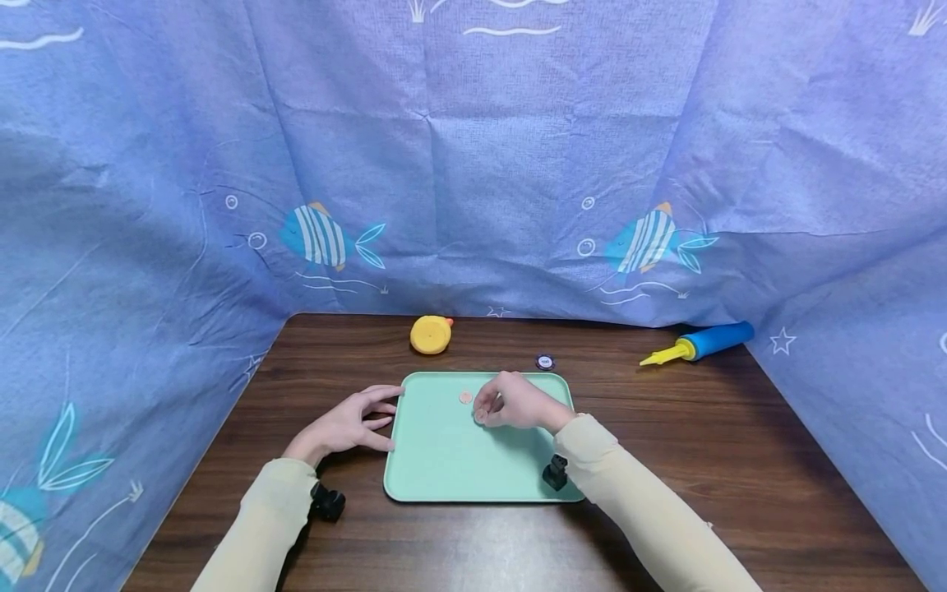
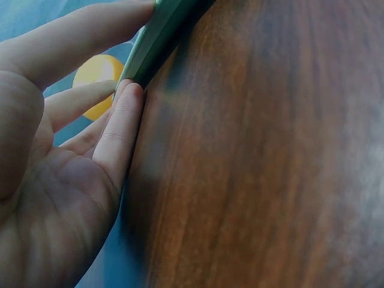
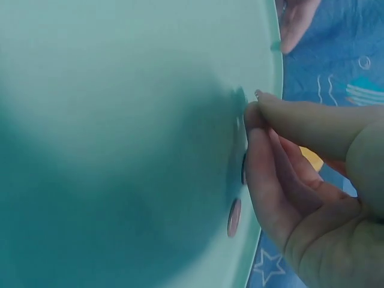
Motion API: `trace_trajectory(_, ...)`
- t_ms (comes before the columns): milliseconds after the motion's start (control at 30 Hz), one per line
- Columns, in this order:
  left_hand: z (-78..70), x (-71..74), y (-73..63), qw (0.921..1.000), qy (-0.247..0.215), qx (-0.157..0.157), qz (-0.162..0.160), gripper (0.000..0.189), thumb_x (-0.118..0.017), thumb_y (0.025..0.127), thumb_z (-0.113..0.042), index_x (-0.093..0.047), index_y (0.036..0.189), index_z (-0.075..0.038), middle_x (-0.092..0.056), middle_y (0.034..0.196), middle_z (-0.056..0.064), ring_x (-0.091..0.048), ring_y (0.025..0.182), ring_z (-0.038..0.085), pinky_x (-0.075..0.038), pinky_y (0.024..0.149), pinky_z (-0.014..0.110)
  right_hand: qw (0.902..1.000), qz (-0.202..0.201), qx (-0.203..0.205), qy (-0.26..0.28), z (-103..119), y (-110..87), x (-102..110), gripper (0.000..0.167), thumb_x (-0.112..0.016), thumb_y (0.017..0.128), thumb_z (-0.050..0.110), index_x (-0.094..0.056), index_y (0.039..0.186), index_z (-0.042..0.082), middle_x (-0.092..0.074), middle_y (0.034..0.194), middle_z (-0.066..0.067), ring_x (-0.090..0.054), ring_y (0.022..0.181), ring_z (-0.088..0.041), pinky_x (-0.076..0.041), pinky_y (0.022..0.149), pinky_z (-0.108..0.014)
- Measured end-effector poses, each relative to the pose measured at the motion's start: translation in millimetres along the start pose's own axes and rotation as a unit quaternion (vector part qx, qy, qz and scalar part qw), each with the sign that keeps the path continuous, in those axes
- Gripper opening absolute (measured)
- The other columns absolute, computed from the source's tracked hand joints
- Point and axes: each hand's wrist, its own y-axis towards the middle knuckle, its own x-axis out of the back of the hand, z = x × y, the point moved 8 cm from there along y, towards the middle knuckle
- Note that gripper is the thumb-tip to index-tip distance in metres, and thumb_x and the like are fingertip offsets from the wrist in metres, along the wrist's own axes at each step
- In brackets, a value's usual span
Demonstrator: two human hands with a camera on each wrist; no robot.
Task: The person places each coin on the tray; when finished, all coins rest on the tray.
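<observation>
A mint-green tray (image 1: 444, 473) lies on the dark wooden table. My left hand (image 1: 348, 423) is at its left edge, fingers spread and nearly straight. In the left wrist view its fingertips (image 2: 133, 91) touch the tray's rim. Over the tray's upper middle, my right hand (image 1: 518, 403) pinches with thumb and fingertips at a copper-coloured coin (image 1: 480, 417); the fingers partly cover it. A second coin (image 1: 465, 397) lies flat on the tray, just left of those fingertips. The right wrist view shows a coin (image 3: 234, 217) on the tray below the fingers.
Behind the tray's top edge is a dark poker chip (image 1: 545, 362) with a pale centre. A yellow rubber duck (image 1: 430, 335) lies near the table's back edge. A blue and yellow hand pump (image 1: 713, 340) is at back right. Blue fish-print cloth (image 1: 481, 181) surrounds the table.
</observation>
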Motion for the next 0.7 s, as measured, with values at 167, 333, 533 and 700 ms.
trace_trajectory(167, -0.9, -0.4, -0.7, 1.0, -0.003, 0.001, 0.0, 0.096, -0.089, 0.083, -0.004, -0.035, 0.162, -0.001, -0.026, 0.166, 0.022, -0.043, 0.143, 0.041, -0.049, 0.115, 0.032, 0.9999, -0.003, 0.007, -0.014, 4.0, 5.2, -7.0, 0.008, -0.081, 0.09, -0.002, -0.081, 0.096, 0.004, -0.077, 0.087, -0.004, -0.071, 0.082, -0.012, -0.06, 0.075, -0.022)
trace_trajectory(333, -1.5, -0.6, -0.6, 1.0, -0.004, -0.001, 0.001, 0.097, -0.089, 0.083, -0.004, -0.034, 0.162, 0.0, -0.025, 0.165, 0.023, -0.043, 0.143, 0.042, -0.049, 0.115, 0.033, 0.9991, -0.016, -0.02, -0.034, -1.5, 8.3, -10.5, 0.004, -0.084, 0.091, 0.009, -0.082, 0.094, 0.011, -0.076, 0.087, 0.002, -0.07, 0.082, -0.007, -0.061, 0.077, -0.025)
trace_trajectory(533, 0.0, 0.1, -0.1, 1.0, -0.001, 0.0, 0.0, 0.097, -0.089, 0.083, -0.003, -0.034, 0.162, 0.0, -0.025, 0.165, 0.024, -0.043, 0.143, 0.042, -0.049, 0.115, 0.032, 0.9979, -0.031, -0.028, -0.049, -1.0, 9.8, -12.6, 0.004, -0.084, 0.091, 0.01, -0.082, 0.093, 0.008, -0.076, 0.088, 0.0, -0.072, 0.084, -0.012, -0.062, 0.077, -0.028)
trace_trajectory(700, -1.0, 0.1, -0.9, 1.0, 0.0, 0.0, 0.001, 0.097, -0.089, 0.083, -0.004, -0.034, 0.162, 0.0, -0.025, 0.166, 0.023, -0.043, 0.143, 0.042, -0.049, 0.115, 0.032, 0.9962, -0.036, -0.032, -0.073, 3.0, 10.4, -14.4, 0.004, -0.083, 0.092, 0.012, -0.082, 0.09, 0.008, -0.076, 0.085, 0.001, -0.069, 0.081, -0.011, -0.06, 0.075, -0.03)
